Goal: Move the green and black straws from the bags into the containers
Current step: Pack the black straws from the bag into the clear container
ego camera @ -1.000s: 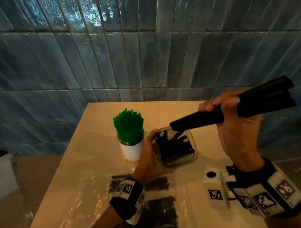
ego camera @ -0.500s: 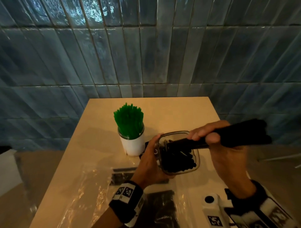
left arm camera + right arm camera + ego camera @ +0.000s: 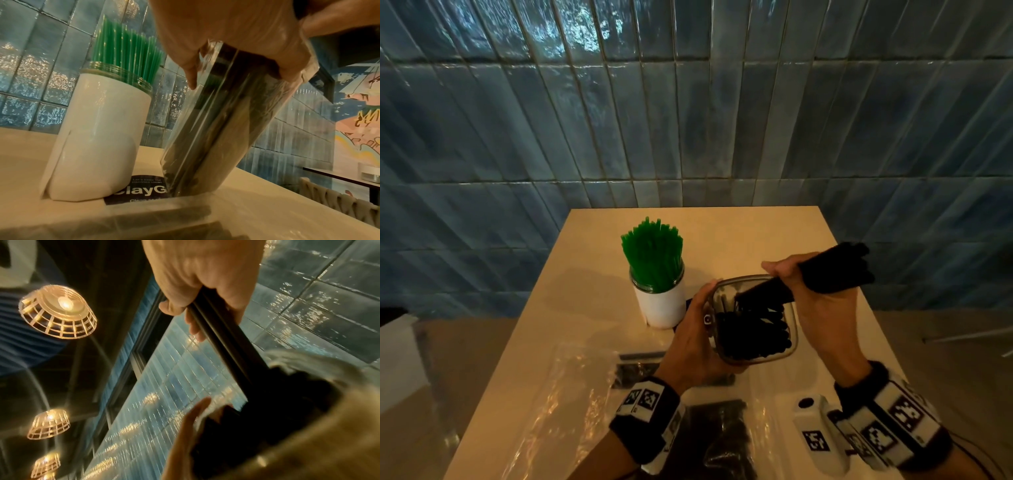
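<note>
My left hand (image 3: pixel 697 337) grips a clear square container (image 3: pixel 755 359) tilted toward me, its base on the table; black straws (image 3: pixel 751 334) fill it. My right hand (image 3: pixel 796 274) holds a bundle of black straws (image 3: pixel 835 270) whose lower ends reach into the container's mouth. In the left wrist view the container (image 3: pixel 216 129) leans to the right under the left hand (image 3: pixel 226 32). The right wrist view shows the bundle (image 3: pixel 224 340) running from the right hand (image 3: pixel 201 280) down into the container. Green straws (image 3: pixel 653 255) stand upright in a white jar (image 3: pixel 662 308) to the left.
Clear plastic bags (image 3: pixel 571 387) lie crumpled on the near part of the table (image 3: pixel 599 308), one with black straws (image 3: pixel 726 435) still inside. A dark printed card (image 3: pixel 144 193) lies under the jar. A blue tiled wall stands behind the table.
The right hand has brought the black straw bundle down from above the table so that its lower ends go into the container. The left hand has kept hold of the tilted container.
</note>
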`<action>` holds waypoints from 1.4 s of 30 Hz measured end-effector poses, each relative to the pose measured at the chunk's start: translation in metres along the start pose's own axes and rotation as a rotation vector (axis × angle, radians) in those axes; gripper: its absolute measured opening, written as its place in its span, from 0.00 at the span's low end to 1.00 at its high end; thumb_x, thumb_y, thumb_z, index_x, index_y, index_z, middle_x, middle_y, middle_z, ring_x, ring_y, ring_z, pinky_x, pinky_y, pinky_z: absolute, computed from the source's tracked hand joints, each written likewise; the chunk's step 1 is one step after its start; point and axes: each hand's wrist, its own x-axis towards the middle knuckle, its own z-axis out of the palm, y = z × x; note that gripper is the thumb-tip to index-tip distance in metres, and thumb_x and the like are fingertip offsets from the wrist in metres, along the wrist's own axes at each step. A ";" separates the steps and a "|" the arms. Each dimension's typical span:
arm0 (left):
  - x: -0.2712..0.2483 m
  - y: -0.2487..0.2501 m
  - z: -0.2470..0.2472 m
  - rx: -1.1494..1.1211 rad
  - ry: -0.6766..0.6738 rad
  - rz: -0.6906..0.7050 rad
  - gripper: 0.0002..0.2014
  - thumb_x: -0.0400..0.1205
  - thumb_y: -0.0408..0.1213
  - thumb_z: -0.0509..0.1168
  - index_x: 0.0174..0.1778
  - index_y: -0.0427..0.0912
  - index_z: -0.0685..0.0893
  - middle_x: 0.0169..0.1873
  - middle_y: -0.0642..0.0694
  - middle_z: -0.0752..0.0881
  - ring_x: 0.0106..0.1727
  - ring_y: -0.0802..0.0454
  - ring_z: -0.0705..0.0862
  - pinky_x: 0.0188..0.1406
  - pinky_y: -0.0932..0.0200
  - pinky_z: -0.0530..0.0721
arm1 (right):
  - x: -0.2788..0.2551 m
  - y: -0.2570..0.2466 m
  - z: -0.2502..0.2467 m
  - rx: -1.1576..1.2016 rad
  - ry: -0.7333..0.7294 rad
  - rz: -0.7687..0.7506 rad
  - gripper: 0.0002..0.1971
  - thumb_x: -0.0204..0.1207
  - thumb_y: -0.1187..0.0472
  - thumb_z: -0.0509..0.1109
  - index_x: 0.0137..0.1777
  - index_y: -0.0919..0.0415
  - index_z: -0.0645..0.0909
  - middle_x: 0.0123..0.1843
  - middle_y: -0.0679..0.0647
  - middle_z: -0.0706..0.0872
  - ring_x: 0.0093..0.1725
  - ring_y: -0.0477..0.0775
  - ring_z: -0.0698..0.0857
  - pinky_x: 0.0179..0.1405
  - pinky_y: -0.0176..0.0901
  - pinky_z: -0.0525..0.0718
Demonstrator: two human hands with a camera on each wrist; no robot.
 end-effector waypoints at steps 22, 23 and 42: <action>0.015 0.005 -0.003 -0.186 0.050 -0.082 0.49 0.60 0.76 0.66 0.73 0.61 0.54 0.68 0.69 0.64 0.69 0.77 0.67 0.71 0.72 0.65 | -0.039 0.045 0.019 -1.181 -0.639 -0.175 0.38 0.75 0.26 0.45 0.77 0.51 0.62 0.79 0.58 0.67 0.78 0.58 0.65 0.76 0.56 0.49; 0.020 0.006 -0.005 -0.152 0.031 -0.080 0.48 0.60 0.72 0.69 0.72 0.63 0.53 0.68 0.71 0.64 0.69 0.78 0.67 0.70 0.75 0.65 | -0.033 0.047 0.018 -1.214 -0.635 -0.159 0.39 0.75 0.26 0.43 0.78 0.51 0.60 0.81 0.58 0.64 0.80 0.59 0.62 0.78 0.57 0.48; 0.076 0.003 -0.031 0.148 -0.130 -0.208 0.53 0.76 0.39 0.72 0.81 0.49 0.35 0.73 0.40 0.74 0.66 0.42 0.80 0.65 0.58 0.76 | 0.039 0.069 0.026 -1.379 -0.622 -0.069 0.47 0.67 0.23 0.36 0.81 0.50 0.60 0.81 0.54 0.65 0.78 0.57 0.67 0.78 0.52 0.59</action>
